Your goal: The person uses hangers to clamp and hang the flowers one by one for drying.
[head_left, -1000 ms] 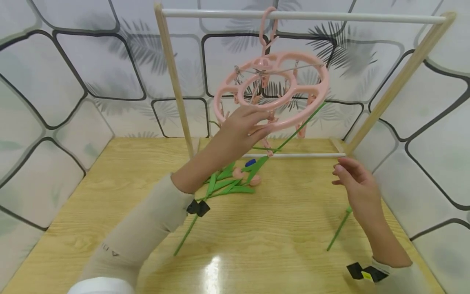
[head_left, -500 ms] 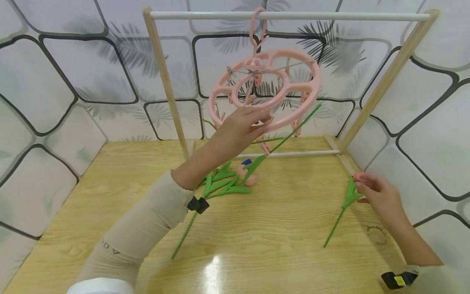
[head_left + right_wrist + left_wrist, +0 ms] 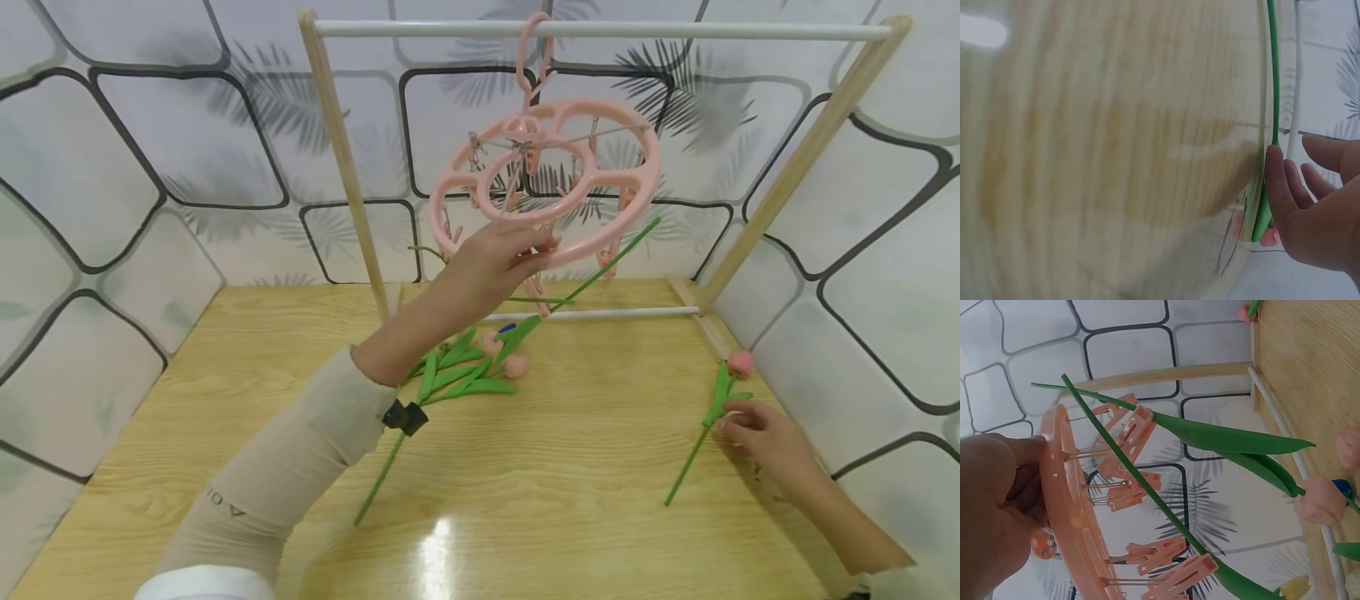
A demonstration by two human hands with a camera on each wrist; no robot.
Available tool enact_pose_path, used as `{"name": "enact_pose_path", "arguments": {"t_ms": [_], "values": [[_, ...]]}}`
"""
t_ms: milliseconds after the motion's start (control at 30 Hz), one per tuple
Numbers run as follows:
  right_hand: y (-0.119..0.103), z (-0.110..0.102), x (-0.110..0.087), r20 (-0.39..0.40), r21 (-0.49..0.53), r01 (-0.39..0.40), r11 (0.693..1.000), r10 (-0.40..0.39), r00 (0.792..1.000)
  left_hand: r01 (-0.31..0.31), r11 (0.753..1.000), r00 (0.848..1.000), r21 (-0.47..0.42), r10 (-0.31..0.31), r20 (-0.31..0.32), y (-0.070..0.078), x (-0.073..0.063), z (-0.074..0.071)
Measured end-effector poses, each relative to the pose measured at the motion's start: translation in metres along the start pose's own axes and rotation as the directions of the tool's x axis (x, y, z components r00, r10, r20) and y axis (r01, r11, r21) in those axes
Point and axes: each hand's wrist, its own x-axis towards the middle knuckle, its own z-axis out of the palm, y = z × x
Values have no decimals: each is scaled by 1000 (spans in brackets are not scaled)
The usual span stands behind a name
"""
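Observation:
My left hand [image 3: 491, 262] grips the near rim of a pink clip hanger [image 3: 651, 171], thumb and fingers pinching its edge. Small pink clips [image 3: 1125, 440] hang beneath the rim. Two of them hold artificial tulips: one with a pink blossom [image 3: 1322, 503], the other with a long slanting green stem [image 3: 1138, 475]. On the table at the right lies a single tulip with a pink blossom [image 3: 741, 364]. Beside its leaves is my right hand [image 3: 776, 446], its thumb and fingers apart. In the right wrist view the fingertips are at the green stem [image 3: 1274, 81]; firm contact cannot be told.
The hanger hooks over the white top bar [image 3: 420, 29] of a rack with wooden posts [image 3: 806, 162]. A white lower bar [image 3: 637, 313] crosses near the table's back. Several more tulips [image 3: 450, 379] lie below the left forearm, a small blue thing [image 3: 507, 327] behind them. Patterned walls enclose the table.
My right hand has gone right and down, from above the tulip to its blossom and then to its lower leaves. The left hand keeps its grip on the hanger, which barely moves.

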Motion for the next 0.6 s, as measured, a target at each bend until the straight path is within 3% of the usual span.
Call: {"name": "enact_pose_path", "arguments": {"t_ms": [600], "values": [[4, 9, 4, 41, -151, 52, 987, -46, 998, 19, 999, 1000, -35, -18, 12, 0, -1, -1]]}}
